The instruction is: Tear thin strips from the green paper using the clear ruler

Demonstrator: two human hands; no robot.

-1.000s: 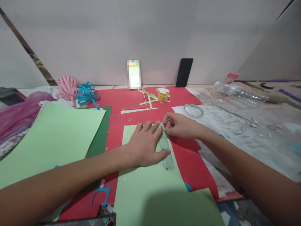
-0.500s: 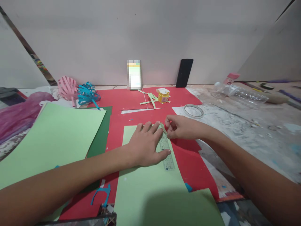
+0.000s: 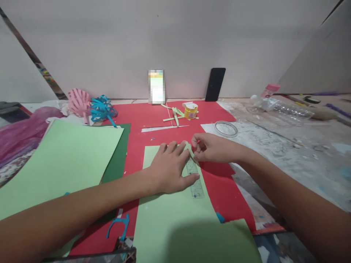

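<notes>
Head view: at the centre of the frame I see the left hand [image 3: 171,170] spread flat, palm down, pressing a clear ruler [image 3: 194,178] onto a light green sheet [image 3: 170,212] that lies on red paper [image 3: 142,124] covering the surface [image 3: 287,153]. The left hand's grip is released, fingers extended, holding the ruler only by downward pressure. Just to its right, the right hand [image 3: 212,148] is pinched on a narrow green strip [image 3: 189,148] at the sheet's far right edge, thumb and forefinger closed on its tip.

I judge the strip feather-light, limp and easily torn or creased; it is best taken near its free end, between fingertips, with a gentle pull along the ruler's edge. The ruler looks stiff and smooth, apt to slide on paper unless held down along its length.

In the upper middle, loose green strips [image 3: 172,114] lie beside a small yellow jar [image 3: 191,110]; a tape ring [image 3: 226,128] sits to the right. A larger green sheet [image 3: 60,160] fills the left, with pink [image 3: 79,102] and blue [image 3: 102,109] paper forms behind it.
</notes>
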